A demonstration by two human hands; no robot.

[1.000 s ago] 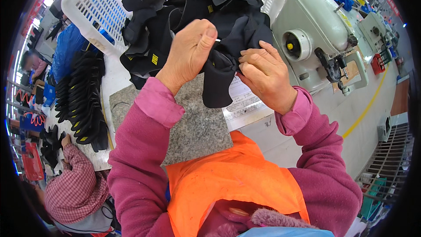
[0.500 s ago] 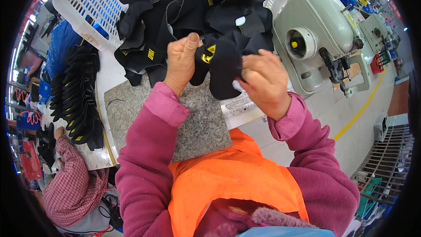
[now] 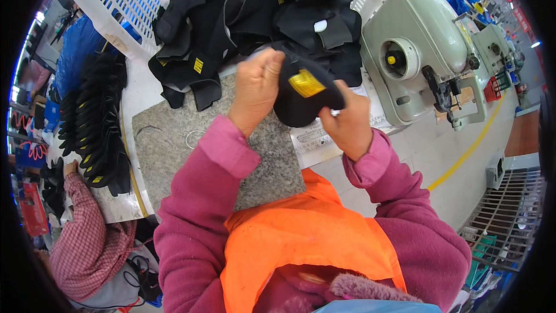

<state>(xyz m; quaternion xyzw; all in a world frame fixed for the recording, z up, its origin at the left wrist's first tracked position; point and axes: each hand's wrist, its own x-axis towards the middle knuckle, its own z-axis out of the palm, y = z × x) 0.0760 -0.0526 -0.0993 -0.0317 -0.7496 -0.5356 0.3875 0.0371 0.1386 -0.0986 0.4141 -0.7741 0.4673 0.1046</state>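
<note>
Your left hand [image 3: 259, 78] and right hand [image 3: 350, 119] grasp 1 black fabric piece [image 3: 294, 113] at opposite edges. Grip evenly, clear of its yellow label [image 3: 307, 83].

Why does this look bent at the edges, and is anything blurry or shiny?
Head view: the fisheye lens bows the metal rack and leaves the corners black; same head view, the left hand looks slightly smeared, and the yellow label on the black piece has a sheen.
</note>
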